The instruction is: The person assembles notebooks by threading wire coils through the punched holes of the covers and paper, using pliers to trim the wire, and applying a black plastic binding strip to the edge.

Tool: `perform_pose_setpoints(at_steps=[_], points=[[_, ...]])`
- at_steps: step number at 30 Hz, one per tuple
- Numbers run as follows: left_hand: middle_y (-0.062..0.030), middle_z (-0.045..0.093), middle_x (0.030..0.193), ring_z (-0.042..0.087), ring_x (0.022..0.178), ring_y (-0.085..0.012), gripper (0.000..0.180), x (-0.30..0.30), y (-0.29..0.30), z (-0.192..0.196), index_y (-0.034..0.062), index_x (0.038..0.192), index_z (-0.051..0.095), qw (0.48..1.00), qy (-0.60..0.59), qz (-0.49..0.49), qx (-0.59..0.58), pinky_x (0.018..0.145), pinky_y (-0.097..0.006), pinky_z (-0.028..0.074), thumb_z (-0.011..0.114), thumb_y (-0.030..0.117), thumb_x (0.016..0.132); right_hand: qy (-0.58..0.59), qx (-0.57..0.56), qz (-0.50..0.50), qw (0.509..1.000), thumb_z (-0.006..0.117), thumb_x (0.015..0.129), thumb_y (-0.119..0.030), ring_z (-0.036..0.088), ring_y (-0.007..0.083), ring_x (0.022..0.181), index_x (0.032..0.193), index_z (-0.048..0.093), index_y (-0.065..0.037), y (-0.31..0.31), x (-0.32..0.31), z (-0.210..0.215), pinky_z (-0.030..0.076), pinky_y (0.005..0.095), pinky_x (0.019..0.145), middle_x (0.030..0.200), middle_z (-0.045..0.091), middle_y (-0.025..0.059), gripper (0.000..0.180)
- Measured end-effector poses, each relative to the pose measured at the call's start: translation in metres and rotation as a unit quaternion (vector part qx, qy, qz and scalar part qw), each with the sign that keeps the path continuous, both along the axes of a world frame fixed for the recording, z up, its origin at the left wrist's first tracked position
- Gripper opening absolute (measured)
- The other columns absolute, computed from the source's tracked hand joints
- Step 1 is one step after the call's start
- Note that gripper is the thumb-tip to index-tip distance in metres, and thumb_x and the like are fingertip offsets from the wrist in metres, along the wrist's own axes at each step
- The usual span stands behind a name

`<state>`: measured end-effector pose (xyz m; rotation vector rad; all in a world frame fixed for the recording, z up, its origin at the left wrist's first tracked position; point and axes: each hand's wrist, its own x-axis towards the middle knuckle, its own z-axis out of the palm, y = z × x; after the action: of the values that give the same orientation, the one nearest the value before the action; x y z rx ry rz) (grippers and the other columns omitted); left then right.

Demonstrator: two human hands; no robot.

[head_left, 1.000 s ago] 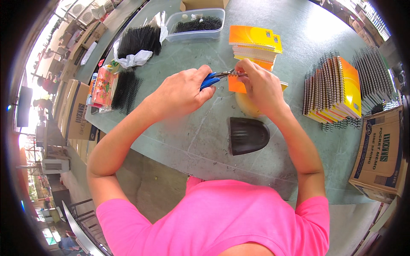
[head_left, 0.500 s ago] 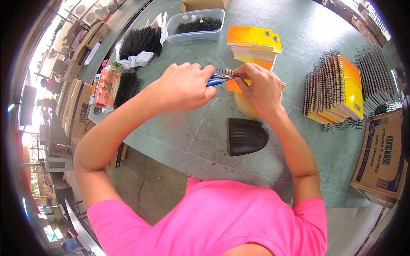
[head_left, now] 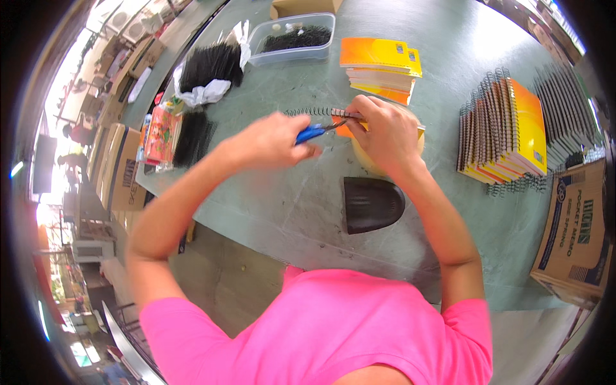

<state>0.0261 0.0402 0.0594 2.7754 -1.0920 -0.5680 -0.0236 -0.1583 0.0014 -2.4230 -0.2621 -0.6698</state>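
My left hand (head_left: 273,140) is closed round a pair of blue-handled pliers (head_left: 312,133). The pliers' jaws point right and reach the bound edge of a small orange notebook (head_left: 340,128), by my right fingertips. My right hand (head_left: 388,131) pinches that notebook and covers most of it. A black spiral coil (head_left: 314,111) runs along the notebook's edge and sticks out to the left, above my left hand. Below the notebook, partly hidden by my right hand, is a pale yellow rounded object (head_left: 366,157). A dark half-oval block (head_left: 372,206) lies nearer to me.
Yellow-orange notebooks (head_left: 378,54) are stacked ahead. Coil-bound notebooks (head_left: 529,131) stand at right, beside a cardboard box (head_left: 574,231). At far left are a clear plastic tub (head_left: 256,56) of black bits, black coils (head_left: 208,67) in a white bag, and a floral pink packet (head_left: 162,136).
My left hand has moved left and slightly down with the pliers. More of the coil now shows, sticking out leftward from the notebook. My right hand has shifted slightly.
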Motion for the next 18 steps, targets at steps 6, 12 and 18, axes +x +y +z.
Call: perform_pose_setpoints(at_steps=[6, 12, 18], points=[[-0.0158, 0.062, 0.084, 0.059, 0.084, -0.0334, 0.042, -0.029, 0.018, -0.075, 0.0029, 0.091, 0.059, 0.978, -0.186, -0.066, -0.066, 0.074, -0.042, 0.047, 0.069, 0.041, 0.077, 0.015, -0.053, 0.000, 0.998, 0.065, 0.079, -0.024, 0.063, 0.0272, 0.081, 0.085, 0.057, -0.007, -0.007, 0.000, 0.007, 0.047, 0.0407, 0.070, 0.081, 0.064, 0.0087, 0.020], [-0.0169, 0.060, 0.099, 0.055, 0.093, -0.0354, 0.043, -0.073, -0.054, -0.102, 0.0006, 0.103, 0.058, 0.957, -0.054, -0.074, -0.274, 0.082, -0.044, 0.044, 0.070, 0.033, 0.076, 0.188, 0.229, 0.067, 0.953, 0.070, 0.077, -0.012, 0.065, 0.0173, 0.083, 0.095, 0.066, 0.000, -0.062, -0.016, 0.004, 0.051, 0.0300, 0.076, 0.090, 0.068, 0.0089, 0.021], [-0.0168, 0.058, 0.101, 0.055, 0.092, -0.0345, 0.041, -0.055, -0.026, -0.047, 0.0041, 0.114, 0.053, 0.938, -0.065, 0.019, -0.340, 0.082, -0.041, 0.045, 0.068, 0.018, 0.079, 0.217, 0.398, 0.124, 0.883, 0.067, 0.081, -0.005, 0.058, 0.0059, 0.082, 0.104, 0.067, 0.000, -0.064, -0.015, -0.013, 0.049, 0.0222, 0.074, 0.091, 0.067, 0.0008, 0.024]])
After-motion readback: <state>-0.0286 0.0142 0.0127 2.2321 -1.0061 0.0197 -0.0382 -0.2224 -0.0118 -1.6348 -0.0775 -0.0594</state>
